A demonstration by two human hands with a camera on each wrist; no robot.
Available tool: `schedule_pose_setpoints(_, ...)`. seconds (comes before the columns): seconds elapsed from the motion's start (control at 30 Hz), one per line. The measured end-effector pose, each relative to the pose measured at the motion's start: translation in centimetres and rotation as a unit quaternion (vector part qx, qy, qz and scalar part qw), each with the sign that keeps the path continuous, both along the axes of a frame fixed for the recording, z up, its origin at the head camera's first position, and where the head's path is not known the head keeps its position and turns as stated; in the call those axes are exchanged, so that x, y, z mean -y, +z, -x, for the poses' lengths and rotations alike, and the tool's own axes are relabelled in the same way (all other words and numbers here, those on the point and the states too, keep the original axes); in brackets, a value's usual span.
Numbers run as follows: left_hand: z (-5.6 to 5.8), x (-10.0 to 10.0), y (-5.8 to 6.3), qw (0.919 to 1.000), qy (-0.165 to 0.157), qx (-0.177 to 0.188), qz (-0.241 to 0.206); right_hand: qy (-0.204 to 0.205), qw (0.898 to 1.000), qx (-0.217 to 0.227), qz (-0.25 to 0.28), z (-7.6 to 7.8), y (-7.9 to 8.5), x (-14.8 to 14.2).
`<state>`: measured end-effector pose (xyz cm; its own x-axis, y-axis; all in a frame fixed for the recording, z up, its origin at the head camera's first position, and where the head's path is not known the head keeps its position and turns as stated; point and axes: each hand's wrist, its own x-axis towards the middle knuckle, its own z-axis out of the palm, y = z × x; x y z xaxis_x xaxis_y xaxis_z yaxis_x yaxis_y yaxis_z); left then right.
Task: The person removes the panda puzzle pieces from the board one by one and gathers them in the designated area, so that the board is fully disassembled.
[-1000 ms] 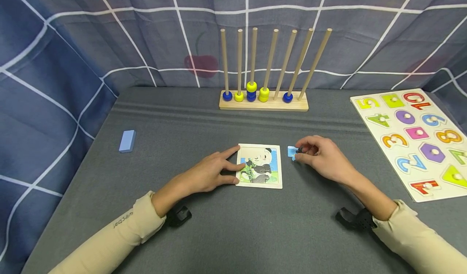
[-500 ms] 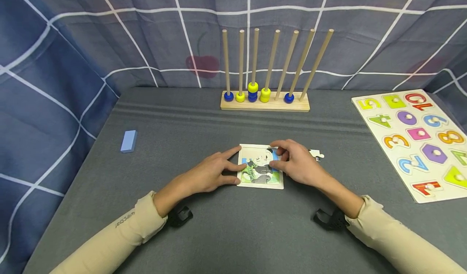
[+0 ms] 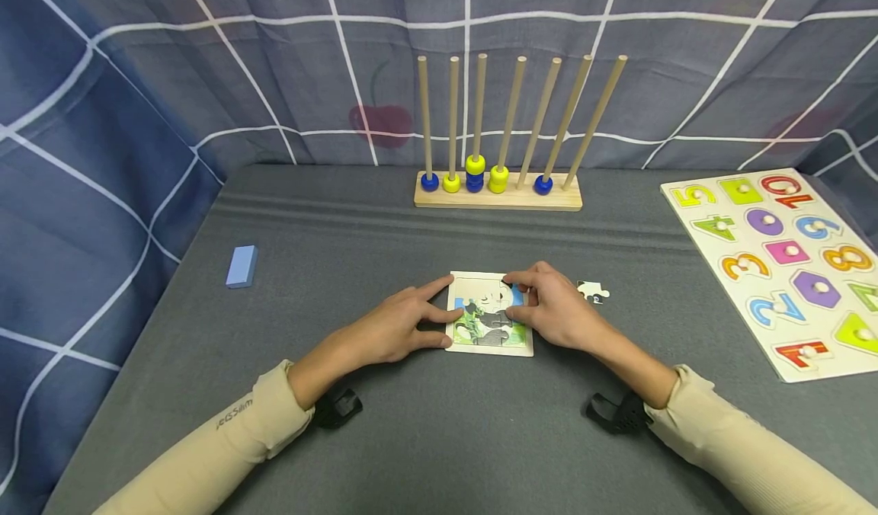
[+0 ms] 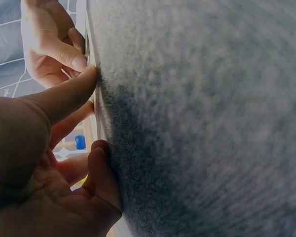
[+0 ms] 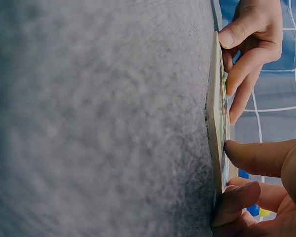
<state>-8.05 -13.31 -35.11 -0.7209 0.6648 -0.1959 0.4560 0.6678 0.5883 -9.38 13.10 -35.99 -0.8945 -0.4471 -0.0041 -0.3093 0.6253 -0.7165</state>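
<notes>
A small square panda jigsaw puzzle (image 3: 488, 350) lies on the grey table in the head view. Its pale wooden edge also shows in the right wrist view. My left hand (image 3: 391, 324) steadies the puzzle's left side, with fingers spread and fingertips on the frame and picture. At the upper right of the puzzle, my right hand (image 3: 559, 309) pinches a blue puzzle piece (image 3: 518, 297) with thumb and index finger, down on the picture. The piece is mostly hidden by these fingers. A loose white-and-black puzzle piece (image 3: 593, 292) lies just right of the right hand.
Behind stands a wooden peg rack (image 3: 497, 199) with blue and yellow beads on several tall rods. To the right lies a number-and-shape board (image 3: 751, 271) with knobbed pieces. A blue block (image 3: 241, 266) sits far left. A grid-patterned cloth (image 3: 309, 81) hangs behind the table.
My right hand has carried a blue piece leftward from beside the puzzle onto its upper right, uncovering the loose piece on the table. The left hand has stayed at the frame.
</notes>
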Motion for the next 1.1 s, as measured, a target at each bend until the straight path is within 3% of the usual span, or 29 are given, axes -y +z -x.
schedule_pose_setpoints(0.37,-0.04,-0.02,-0.10,0.9999,0.004,0.003,-0.009,0.009,1.000,-0.001,-0.016,0.44,0.03,0.02)
schedule_pose_setpoints(0.7,0.11,-0.05,-0.02,1.0000,0.004,0.001,-0.007,-0.005,1.000,0.019,-0.013,-0.12,0.46,0.30)
schedule_pose_setpoints(1.1,-0.01,-0.04,0.01,1.0000,0.003,0.005,-0.005,0.027,0.999,0.007,-0.039,0.81,0.49,0.01)
